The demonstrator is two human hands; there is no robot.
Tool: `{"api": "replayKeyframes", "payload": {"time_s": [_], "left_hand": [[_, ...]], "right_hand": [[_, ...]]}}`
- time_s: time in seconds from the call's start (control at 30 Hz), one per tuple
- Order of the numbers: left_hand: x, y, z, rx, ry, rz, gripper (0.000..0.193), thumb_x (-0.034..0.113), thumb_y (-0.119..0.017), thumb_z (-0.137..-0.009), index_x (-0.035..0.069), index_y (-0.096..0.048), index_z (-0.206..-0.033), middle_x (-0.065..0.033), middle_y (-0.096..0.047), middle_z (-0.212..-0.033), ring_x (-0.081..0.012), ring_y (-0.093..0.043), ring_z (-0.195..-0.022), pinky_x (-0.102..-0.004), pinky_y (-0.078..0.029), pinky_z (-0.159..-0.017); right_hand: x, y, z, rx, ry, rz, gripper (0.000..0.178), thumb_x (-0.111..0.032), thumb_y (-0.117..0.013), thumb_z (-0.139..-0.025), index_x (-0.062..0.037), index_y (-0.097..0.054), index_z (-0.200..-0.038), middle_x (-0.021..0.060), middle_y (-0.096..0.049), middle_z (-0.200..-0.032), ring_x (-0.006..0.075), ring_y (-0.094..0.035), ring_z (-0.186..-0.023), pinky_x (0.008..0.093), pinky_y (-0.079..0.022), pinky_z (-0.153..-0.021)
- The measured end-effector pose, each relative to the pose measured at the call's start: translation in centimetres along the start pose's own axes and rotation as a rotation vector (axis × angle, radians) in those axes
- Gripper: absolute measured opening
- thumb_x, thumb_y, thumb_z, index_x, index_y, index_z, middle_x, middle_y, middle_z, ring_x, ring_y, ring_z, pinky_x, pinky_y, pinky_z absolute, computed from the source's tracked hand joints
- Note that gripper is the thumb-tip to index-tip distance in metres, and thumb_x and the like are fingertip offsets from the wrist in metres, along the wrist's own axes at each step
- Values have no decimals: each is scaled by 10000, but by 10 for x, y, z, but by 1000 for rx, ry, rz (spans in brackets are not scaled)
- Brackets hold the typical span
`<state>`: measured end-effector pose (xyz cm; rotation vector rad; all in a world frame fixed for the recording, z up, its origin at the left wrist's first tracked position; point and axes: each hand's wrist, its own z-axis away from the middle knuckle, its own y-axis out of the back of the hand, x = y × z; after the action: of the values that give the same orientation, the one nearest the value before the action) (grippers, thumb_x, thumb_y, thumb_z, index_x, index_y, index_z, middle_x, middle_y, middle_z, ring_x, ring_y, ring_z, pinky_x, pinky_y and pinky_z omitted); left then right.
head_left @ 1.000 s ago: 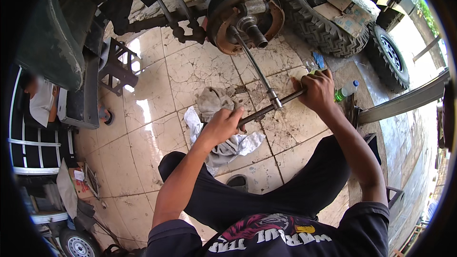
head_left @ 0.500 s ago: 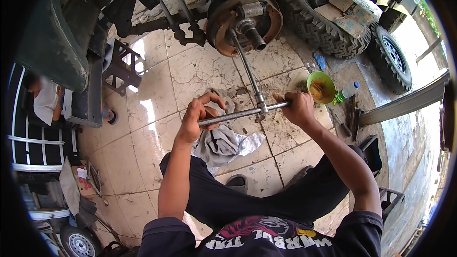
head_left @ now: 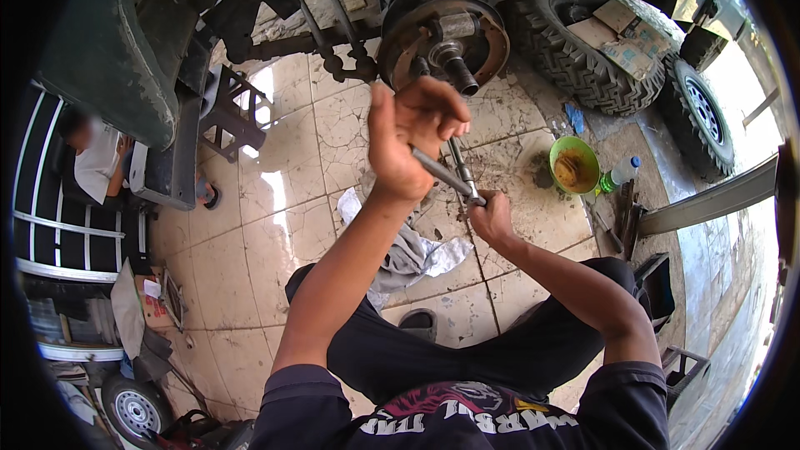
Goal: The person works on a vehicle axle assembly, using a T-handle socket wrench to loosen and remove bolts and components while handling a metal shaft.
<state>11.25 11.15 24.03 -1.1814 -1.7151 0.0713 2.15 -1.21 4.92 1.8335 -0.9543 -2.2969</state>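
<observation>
A steel sliding T-handle wrench (head_left: 439,170) reaches from the wheel hub towards me, its long shaft partly behind my left hand. My left hand (head_left: 414,135) is raised in front of the hub, fingers apart and loosely bent. The far end of the cross bar presses against its palm without the fingers wrapping it. Around the near end of the bar, close to the joint with the shaft, my right hand (head_left: 492,217) is closed. The hub, with its threaded spindle (head_left: 460,75) and brown brake backing plate (head_left: 497,37), is bare of a wheel. The socket end is hidden.
Grey and white rags (head_left: 408,254) lie on the tiled floor below my hands. To the right stand a green bowl (head_left: 593,162) of brownish liquid, a plastic bottle (head_left: 623,170) and a large tyre (head_left: 583,75). A stool (head_left: 229,117) and a seated person (head_left: 96,158) are on the left.
The cross bar has turned, its left end swinging up and away. My left hand has gone up and right with it, its fingers opening off the bar; my right hand has come slightly left and nearer.
</observation>
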Motion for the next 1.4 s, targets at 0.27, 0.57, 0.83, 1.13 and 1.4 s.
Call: {"api": "replayKeyframes", "payload": {"time_s": [0.27, 0.57, 0.83, 1.13, 1.4], "left_hand": [[-17, 28, 4, 100, -113, -133, 761, 643, -186, -965, -10, -574, -991, -108, -589, -933, -198, -506, -897, -318, -368, -834], [-91, 107, 26, 397, 667, 249, 313, 261, -445, -1015, -10, -543, -1138, -98, -637, -953, -167, -648, -811, -360, -561, -793], [-95, 92, 15, 489, 653, 534, 186, 195, -486, -1009, 15, -493, -1057, 11, -407, -698, -83, -352, -543, -243, -399, -582], [-121, 83, 22, 505, 638, 398, 185, 219, -447, -1025, 41, -488, -1051, 14, -396, -692, -94, -354, -554, -281, -408, -616], [-105, 83, 16, 466, 634, 548, 198, 215, -453, -1024, 28, -485, -1081, 12, -384, -707, -92, -355, -566, -257, -384, -592]], "right_hand": [[-8, 3, 2, -240, -93, -78, 243, -220, -652, -863, 7, -705, -797, 65, -549, -542, 85, -446, -554, 346, -409, -507], [-10, -7, 0, -345, 17, -181, 268, -228, -681, -866, 9, -658, -743, 21, -501, -546, 71, -421, -567, 329, -384, -509], [-16, 38, 4, -201, 346, 49, 735, -363, -802, -778, 31, -423, -1270, 231, -540, -1205, 335, -544, -1145, 409, -447, -974], [-11, 54, -3, -240, 577, 226, 194, -58, -699, -802, 4, -644, -977, 163, -648, -894, 378, -646, -804, 403, -527, -696], [-20, 51, 7, -123, 697, 116, 229, -76, -714, -813, 0, -634, -1013, 148, -635, -891, 346, -644, -770, 404, -519, -672]]}}
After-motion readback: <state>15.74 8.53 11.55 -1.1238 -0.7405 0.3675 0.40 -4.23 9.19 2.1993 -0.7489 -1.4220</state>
